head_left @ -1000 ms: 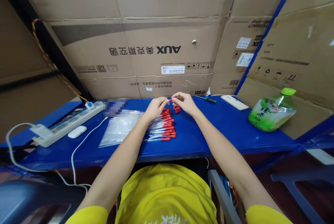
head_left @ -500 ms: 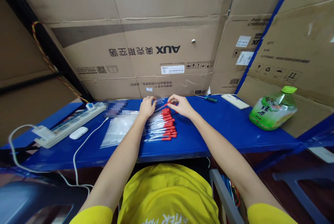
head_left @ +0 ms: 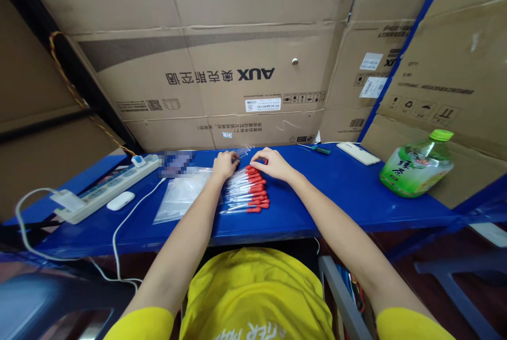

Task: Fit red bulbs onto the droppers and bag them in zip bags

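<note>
Here, red-bulbed droppers (head_left: 256,194) lie in a row on the blue table (head_left: 352,192).
The right hand (head_left: 273,163) curls by the farthest bulbs, the left hand (head_left: 225,165) near clear tubes (head_left: 246,152); whether either pinches something, one cannot tell.

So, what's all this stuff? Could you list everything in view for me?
Red-tipped tubes: many, clear and red, mid-table
Other tubes: several, clear, table's far edge
Plastic bag: at least 1, clear, left of the tubes
Blurred item: 1, purplish, behind the bag
Power strip: 1, white, left
Rounded case: 1, white, beside the strip
Cables: several, white, left
Twisted wire: 1, red and yellow, upper left
Screwdriver: 1, green handle, far edge
Phone-shaped item: 1, white, back right
Bottle: 1, green, right
Cardboard sheets: several, brown, back and sides
Table: 1, blue, centre
Seats: parts of 2, bluish grey, lower sides
Shirt: 1, yellow, bottom centre
Left hand: 1, bare, by the other tubes
Right hand: 1, bare, at the tipped row's far end
</note>
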The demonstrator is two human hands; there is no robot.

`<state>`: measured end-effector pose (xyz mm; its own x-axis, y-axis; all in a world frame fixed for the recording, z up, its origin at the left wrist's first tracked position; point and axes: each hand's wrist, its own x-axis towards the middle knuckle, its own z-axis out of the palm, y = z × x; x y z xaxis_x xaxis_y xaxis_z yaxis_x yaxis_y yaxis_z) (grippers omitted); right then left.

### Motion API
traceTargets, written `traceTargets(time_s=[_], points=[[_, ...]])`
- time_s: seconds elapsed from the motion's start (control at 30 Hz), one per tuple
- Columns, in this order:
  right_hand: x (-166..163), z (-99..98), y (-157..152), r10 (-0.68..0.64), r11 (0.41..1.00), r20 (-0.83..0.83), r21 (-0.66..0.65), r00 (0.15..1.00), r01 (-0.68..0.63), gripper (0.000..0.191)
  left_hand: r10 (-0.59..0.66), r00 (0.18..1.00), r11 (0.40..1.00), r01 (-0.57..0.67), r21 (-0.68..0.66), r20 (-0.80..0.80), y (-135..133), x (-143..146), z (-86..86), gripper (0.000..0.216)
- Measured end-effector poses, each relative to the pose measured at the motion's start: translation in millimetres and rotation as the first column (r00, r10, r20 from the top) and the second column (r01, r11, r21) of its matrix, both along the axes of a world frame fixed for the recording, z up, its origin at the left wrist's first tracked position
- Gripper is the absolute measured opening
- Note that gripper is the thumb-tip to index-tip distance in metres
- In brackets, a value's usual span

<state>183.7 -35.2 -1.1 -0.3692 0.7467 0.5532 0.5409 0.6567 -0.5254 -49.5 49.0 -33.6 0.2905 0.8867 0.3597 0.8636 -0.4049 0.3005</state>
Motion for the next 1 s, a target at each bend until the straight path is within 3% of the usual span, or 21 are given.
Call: traceTargets(time_s=[0.23,0.4,0.53,0.67,0.77,0.87,1.0], points=[[0.4,1.3,0.3,0.003,1.0,-0.024,0.012,1.0,-0.003,0.015,-0.01,0.999,0.999,0.011,0.048,-0.031,3.7,-0.9,-3.8,0.023],[-1.4,4.7,-3.1,0.018,1.0,-0.031,0.021,0.999,-0.017,0.018,-0.02,0.998,0.999,0.017,0.051,0.064,0.9,4.0,3.5,0.026],[0.3,6.0,-2.4,-0.001,0.999,-0.059,0.043,0.998,0.004,0.017,-0.113,0.973,0.991,0.097,0.088,0.202,-3.7,12.6,11.7,0.022],[11.8,4.2,4.9,-0.147,0.984,-0.176,0.071,0.973,0.162,0.017,-0.218,0.933,0.973,0.183,0.143,0.287,-12.8,21.1,20.1,0.018],[20.3,0.9,10.5,-0.232,0.971,-0.225,0.01,0.946,0.24,0.024,-0.28,0.906,0.957,0.237,0.168,0.317,-21.6,27.0,26.8,0.017],[23.1,-1.7,12.8,-0.231,0.973,-0.224,-0.042,0.947,0.227,0.027,-0.359,0.874,0.929,0.3,0.218,0.326,-28.2,31.8,31.5,0.018],[22.0,0.5,11.4,-0.199,0.98,-0.213,-0.019,0.957,0.2,0.012,-0.438,0.833,0.894,0.364,0.262,0.339,-32.3,33.6,34.1,0.019]])
